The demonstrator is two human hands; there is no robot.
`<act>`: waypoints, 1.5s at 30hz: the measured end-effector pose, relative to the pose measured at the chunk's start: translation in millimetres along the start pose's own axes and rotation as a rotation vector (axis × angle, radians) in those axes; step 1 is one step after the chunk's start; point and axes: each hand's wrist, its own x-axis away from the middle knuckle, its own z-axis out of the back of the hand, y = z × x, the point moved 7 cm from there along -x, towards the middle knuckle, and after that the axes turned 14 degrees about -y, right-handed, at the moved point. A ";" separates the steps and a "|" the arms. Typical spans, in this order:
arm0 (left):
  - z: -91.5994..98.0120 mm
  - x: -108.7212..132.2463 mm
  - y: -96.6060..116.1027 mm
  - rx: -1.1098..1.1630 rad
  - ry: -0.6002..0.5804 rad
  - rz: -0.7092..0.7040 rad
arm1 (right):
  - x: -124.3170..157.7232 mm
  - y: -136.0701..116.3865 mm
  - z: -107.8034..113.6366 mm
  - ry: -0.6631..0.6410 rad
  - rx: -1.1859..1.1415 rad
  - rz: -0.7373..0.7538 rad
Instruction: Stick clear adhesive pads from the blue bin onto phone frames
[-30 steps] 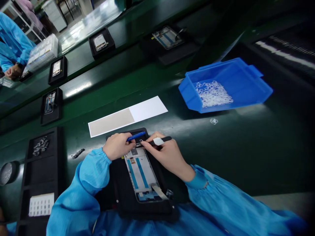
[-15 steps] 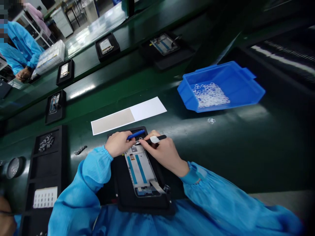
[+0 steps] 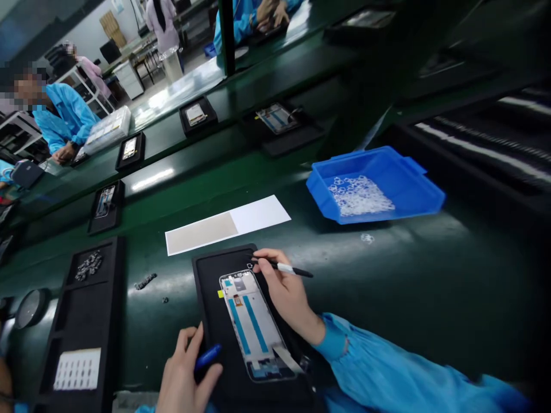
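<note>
A phone frame (image 3: 260, 312) with two blue strips lies in a black tray (image 3: 210, 269); a yellow tab sticks out at its left. Above the frame's top right corner, my right hand (image 3: 284, 295) holds tweezers (image 3: 297, 271) with a white grip between thumb and fingers. A small white ring-like piece (image 3: 249, 265) is by the tweezer tips; I cannot tell whether they grip it. My left hand (image 3: 183, 370) is at the tray's lower left side, with a blue pen-like tool (image 3: 208, 357) held in it, thumb and forefinger apart.
A blue bin (image 3: 413, 189) of small white pieces stands at the right, with a few loose pieces (image 3: 367, 238) before it. A white sheet (image 3: 262, 215) lies behind the tray. A compartment tray (image 3: 81, 312) is at the left. A co-worker (image 3: 69, 117) sits across the bench.
My left hand has drawn back from the frame's top toward me, still with the blue tool. My right hand stays near the top edge, with its tweezers turned. The view has shifted.
</note>
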 end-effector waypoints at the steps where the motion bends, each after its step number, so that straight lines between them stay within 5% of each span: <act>1: -6.4 -0.3 0.6 0.066 -0.027 -0.005 | 0.5 1.4 1.6 0.018 0.002 -0.006; 4: -5.5 -5.8 10.0 0.275 -0.072 -0.053 | -0.7 7.5 14.0 0.099 -0.004 -0.044; 6: 16.9 -13.4 16.6 0.393 -0.016 -0.096 | -4.1 11.0 26.0 0.177 -0.050 -0.063; 10: 100.4 -44.5 22.5 0.505 0.207 -0.150 | -11.6 12.3 44.8 0.340 -0.218 -0.041; 14: 182.9 -108.0 18.0 0.420 0.318 0.031 | -17.1 14.8 40.5 0.259 -0.206 -0.113; 18: 243.7 -179.8 14.6 0.344 0.383 0.115 | -19.6 21.7 37.3 0.180 -0.080 -0.165; 22: 296.0 -203.4 -15.5 0.177 0.459 0.240 | -24.3 30.3 40.6 0.167 -0.018 -0.172; 26: 338.4 -170.3 -73.9 -0.099 0.498 0.462 | -29.1 35.7 39.9 0.156 0.027 -0.192; 30: 349.5 -139.3 -119.2 -0.317 0.435 0.619 | -34.7 32.1 34.5 0.122 0.039 -0.164; 34: 343.0 -142.4 -120.6 -0.508 0.379 0.628 | -38.8 24.1 33.4 0.124 0.035 -0.096; 40: 334.6 -152.6 -55.8 -0.726 0.395 0.475 | -43.0 16.2 31.8 0.148 -0.021 -0.006; 45: 292.7 -107.4 20.5 -0.859 0.438 0.303 | -40.9 9.4 25.0 0.090 -0.171 -0.016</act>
